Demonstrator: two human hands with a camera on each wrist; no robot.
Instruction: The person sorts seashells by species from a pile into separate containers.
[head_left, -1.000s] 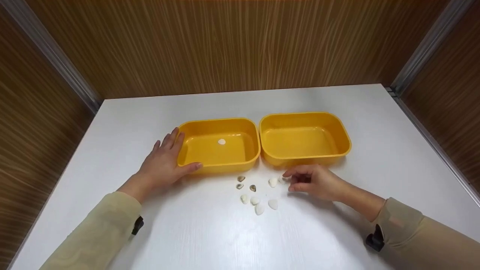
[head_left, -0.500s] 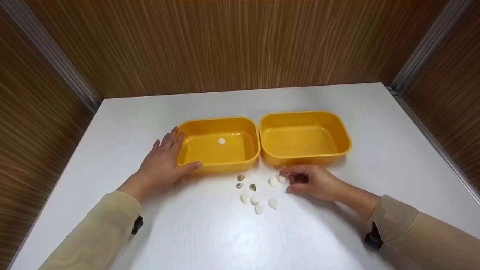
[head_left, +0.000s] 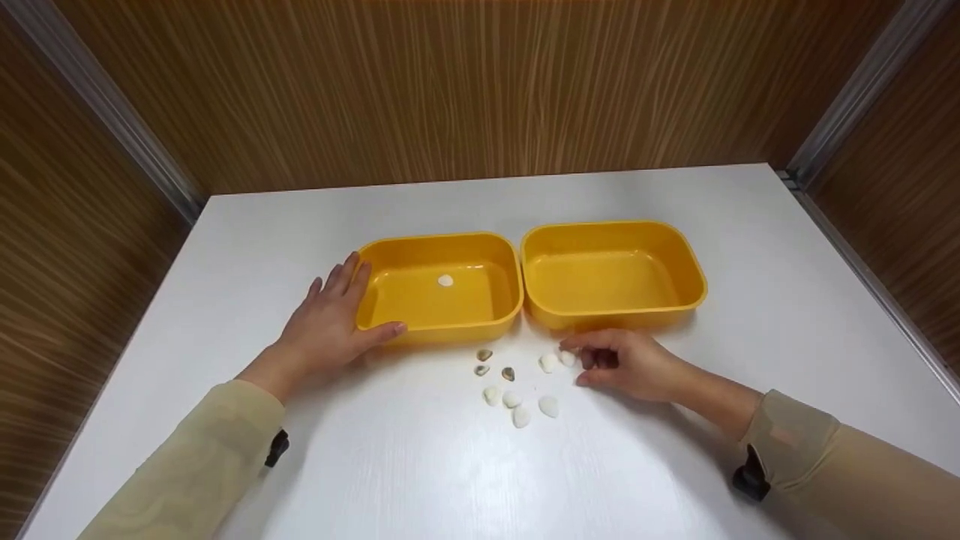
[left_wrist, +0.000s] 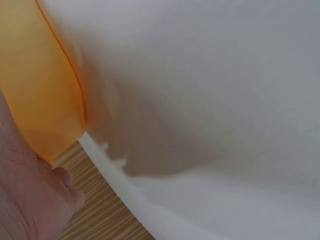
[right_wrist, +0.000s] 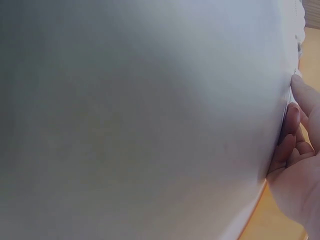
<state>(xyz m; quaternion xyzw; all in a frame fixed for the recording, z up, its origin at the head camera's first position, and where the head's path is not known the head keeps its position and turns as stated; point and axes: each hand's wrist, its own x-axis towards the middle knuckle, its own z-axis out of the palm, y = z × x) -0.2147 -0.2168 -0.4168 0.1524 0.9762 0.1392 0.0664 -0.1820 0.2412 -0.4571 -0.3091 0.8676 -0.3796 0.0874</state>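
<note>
My left hand point(head_left: 322, 322) rests on the left end of a yellow plastic box point(head_left: 427, 328), fingers straight along its side and thumb on the front rim. One white seashell point(head_left: 445, 280) lies inside that box. In the left wrist view, the hand point(left_wrist: 35, 195) lies against the box's wall point(left_wrist: 45, 95). My right hand point(head_left: 634, 365) is low over the table, its index fingertip at a white shell point(head_left: 568, 358); the thumb is apart from it and the other fingers are bent. Another white shell point(head_left: 549, 363) lies just left. In the right wrist view, the hand point(right_wrist: 300, 160) is partly cut off.
A second yellow box point(head_left: 615, 310) stands right beside the first. Before them on the white table point(head_left: 420, 465) lie several white shells point(head_left: 512, 400) and a few small brown ones point(head_left: 508, 373). Wood-grain panels point(head_left: 480, 90) enclose the back and sides.
My right hand has shifted slightly left, and the white shell by its index fingertip shows more fully. My left hand stays on the box. The head view has moved a little.
</note>
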